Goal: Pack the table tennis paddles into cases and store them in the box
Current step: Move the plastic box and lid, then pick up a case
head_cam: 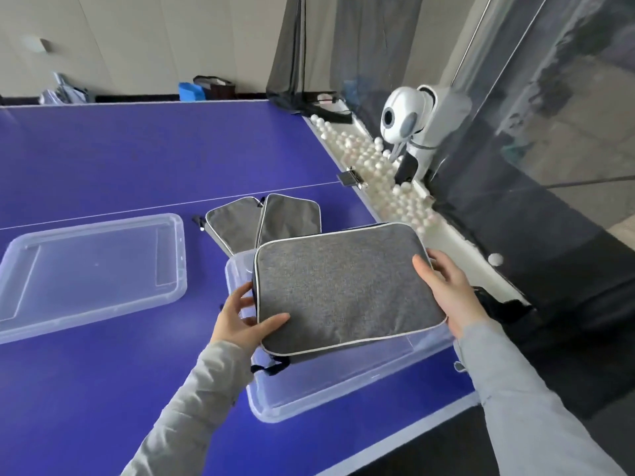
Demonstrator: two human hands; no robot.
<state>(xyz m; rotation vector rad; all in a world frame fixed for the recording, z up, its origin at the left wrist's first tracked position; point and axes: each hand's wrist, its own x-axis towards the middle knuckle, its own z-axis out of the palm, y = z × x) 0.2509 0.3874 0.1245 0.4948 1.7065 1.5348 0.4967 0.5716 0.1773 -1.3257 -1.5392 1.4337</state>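
My left hand (248, 317) gripping the grey case (343, 290) at its lower-left corner, my right hand (446, 294) clasping its right edge, case at frame centre between them, over the clear box (343, 383)

Head view, single, wide-angle (straight lines bow near the borders). Worn on the person's head; faces forward and down across the blue bench (120, 159) toward its right edge. Near range: left hand (240, 321), right hand (446, 293) and the gray case (343, 286) they hold sit mid-frame.
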